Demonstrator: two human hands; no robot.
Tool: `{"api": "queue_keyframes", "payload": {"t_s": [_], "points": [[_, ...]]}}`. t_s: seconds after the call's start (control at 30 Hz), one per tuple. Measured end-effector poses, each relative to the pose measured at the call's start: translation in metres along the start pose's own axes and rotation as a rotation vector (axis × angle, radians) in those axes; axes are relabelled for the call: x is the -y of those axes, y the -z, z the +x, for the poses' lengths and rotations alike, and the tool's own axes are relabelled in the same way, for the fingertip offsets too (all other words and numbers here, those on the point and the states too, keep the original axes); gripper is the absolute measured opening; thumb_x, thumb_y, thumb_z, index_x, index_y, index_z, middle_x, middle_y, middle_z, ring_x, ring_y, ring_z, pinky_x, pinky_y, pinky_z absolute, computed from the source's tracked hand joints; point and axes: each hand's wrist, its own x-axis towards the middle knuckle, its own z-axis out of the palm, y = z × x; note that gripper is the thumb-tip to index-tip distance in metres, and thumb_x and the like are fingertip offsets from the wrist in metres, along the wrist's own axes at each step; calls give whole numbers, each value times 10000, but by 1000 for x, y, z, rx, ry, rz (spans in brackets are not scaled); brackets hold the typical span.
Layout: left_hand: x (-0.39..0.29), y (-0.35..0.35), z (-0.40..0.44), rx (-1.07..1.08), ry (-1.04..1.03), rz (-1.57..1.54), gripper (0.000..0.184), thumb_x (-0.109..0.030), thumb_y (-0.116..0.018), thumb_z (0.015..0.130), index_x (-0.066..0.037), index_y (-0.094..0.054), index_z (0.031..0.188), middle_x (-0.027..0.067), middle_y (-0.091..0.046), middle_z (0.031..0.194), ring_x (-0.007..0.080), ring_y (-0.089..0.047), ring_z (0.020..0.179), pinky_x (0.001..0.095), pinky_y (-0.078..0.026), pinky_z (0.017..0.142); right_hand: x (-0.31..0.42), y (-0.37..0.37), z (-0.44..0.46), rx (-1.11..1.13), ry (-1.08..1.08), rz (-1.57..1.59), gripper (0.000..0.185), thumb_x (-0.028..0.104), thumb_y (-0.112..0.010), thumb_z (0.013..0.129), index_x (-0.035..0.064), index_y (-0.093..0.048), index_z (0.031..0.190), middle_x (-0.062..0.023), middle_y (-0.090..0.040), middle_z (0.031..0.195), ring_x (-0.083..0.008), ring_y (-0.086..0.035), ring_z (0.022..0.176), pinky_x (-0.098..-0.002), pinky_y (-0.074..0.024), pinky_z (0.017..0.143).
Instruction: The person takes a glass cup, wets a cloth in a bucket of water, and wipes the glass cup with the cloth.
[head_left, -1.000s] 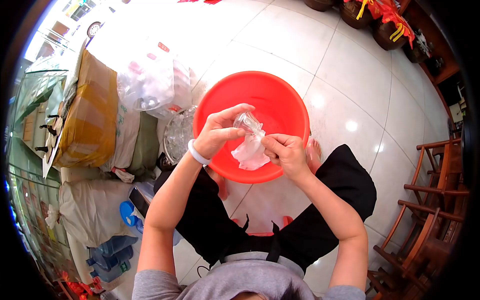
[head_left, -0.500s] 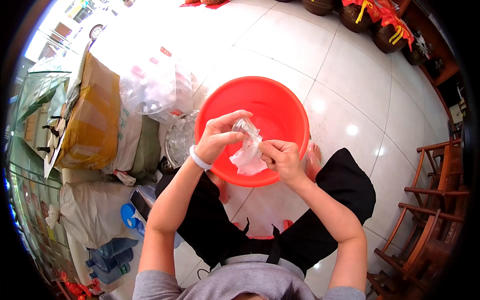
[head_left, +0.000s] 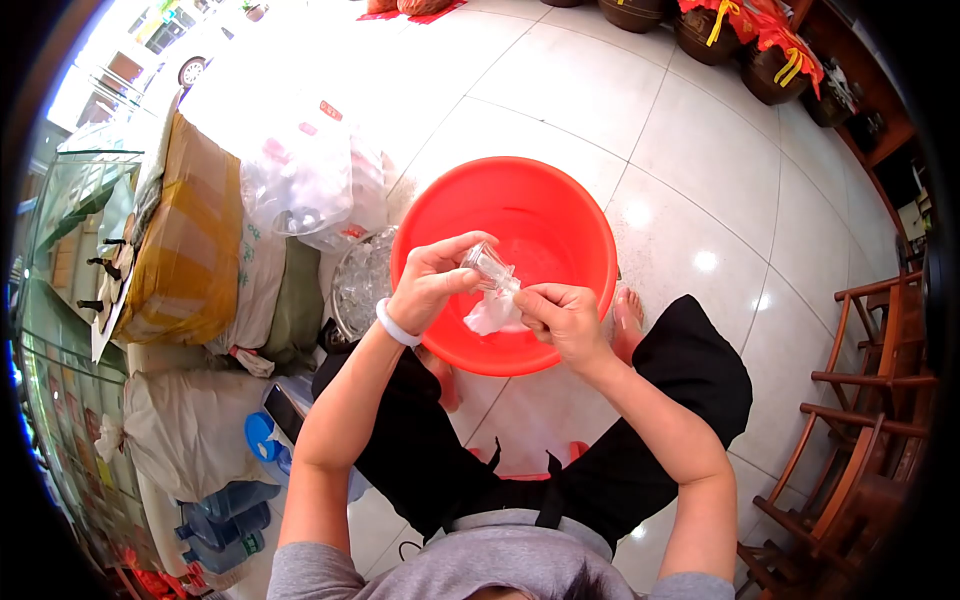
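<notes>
A small clear glass [head_left: 487, 262] is tilted between the fingers and thumb of my left hand [head_left: 432, 282], which is closed around it. Against the glass's mouth, my right hand [head_left: 562, 316] pinches a thin white cloth [head_left: 490, 316]. Part of the cloth hangs down between the hands, and I cannot make out how far it goes into the glass. Both hands are above a large red plastic tub [head_left: 432, 210] standing between my feet. A round metal basin [head_left: 340, 300] with several clear glasses [head_left: 364, 282] sits left of the tub.
Clear plastic bags [head_left: 310, 185] and a taped cardboard box [head_left: 190, 225] stand at the left. Nearer are a white sack [head_left: 190, 425], a phone [head_left: 283, 410] and blue water jugs [head_left: 222, 525]. Wooden stools [head_left: 850, 450] line the right; dark jars [head_left: 775, 75] stand far right.
The glass has turned and dropped slightly with my left hand. The hanging cloth is more bunched up near the glass, and my right fingers have shifted a little left.
</notes>
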Motion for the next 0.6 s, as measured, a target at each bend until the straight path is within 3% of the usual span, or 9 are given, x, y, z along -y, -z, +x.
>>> {"api": "queue_keyframes", "payload": {"t_s": [0.13, 0.27, 0.33, 0.37, 0.43, 0.47, 0.53, 0.6], "points": [[-2, 0, 1, 32, -25, 36, 541, -187, -707, 767, 58, -493, 1199, 83, -616, 1005, 170, -597, 937, 308, -477, 834, 0, 0, 0, 40, -187, 235, 193, 172, -637, 843, -20, -627, 848, 21, -446, 572, -20, -310, 457, -185, -191, 396], [-2, 0, 2, 51, -47, 44, 576, -256, -707, 771, 66, -489, 1197, 88, -614, 1001, 174, -603, 919, 313, -482, 821, 4, -1, -2, 51, -187, 248, 171, 156, -627, 848, -14, -636, 845, 21, -450, 571, -20, -316, 455, -182, -197, 400], [2, 3, 1, 48, -18, -33, 602, -321, -698, 777, 75, -497, 1183, 96, -616, 982, 180, -612, 896, 318, -493, 795, 3, -2, -2, 8, 1, -37, 189, 165, -648, 833, -14, -648, 774, 11, -474, 535, -39, -359, 431, -199, -279, 407], [4, 4, 1, 50, -18, -34, 602, -321, -698, 777, 75, -497, 1183, 96, -616, 982, 180, -612, 896, 318, -493, 795, -2, 0, 0, 6, 2, -37, 189, 165, -648, 833, -14, -648, 774, 11, -474, 535, -39, -359, 431, -199, -279, 407], [7, 6, 0, 34, -33, -5, 593, -350, -681, 789, 83, -510, 1157, 96, -618, 953, 176, -616, 857, 315, -503, 762, -13, 7, 9, 12, 615, -458, 146, 145, -673, 786, 6, -649, 751, -49, -531, 535, -112, -420, 401, -238, -334, 411], [8, 5, -1, 34, -34, -5, 593, -350, -681, 789, 83, -510, 1157, 96, -618, 953, 176, -616, 857, 315, -503, 762, -11, 11, 11, 13, 615, -459, 146, 145, -673, 786, 6, -649, 751, -49, -531, 535, -112, -420, 401, -238, -334, 411], [11, 3, -3, -32, -16, 104, 347, -283, -553, 884, 30, -595, 1027, 44, -624, 785, 90, -546, 648, 196, -408, 546, -7, 19, 15, 22, 867, -785, 114, 129, -689, 742, 27, -650, 774, -84, -569, 574, -189, -482, 403, -279, -368, 403], [6, -8, -1, -87, 102, 91, 337, -297, -499, 906, 20, -600, 964, 35, -605, 728, 83, -513, 593, 195, -387, 512, 2, 24, 14, 45, 882, -924, 116, 132, -689, 738, 33, -648, 781, -74, -579, 579, -199, -508, 419, -290, -375, 397]]}}
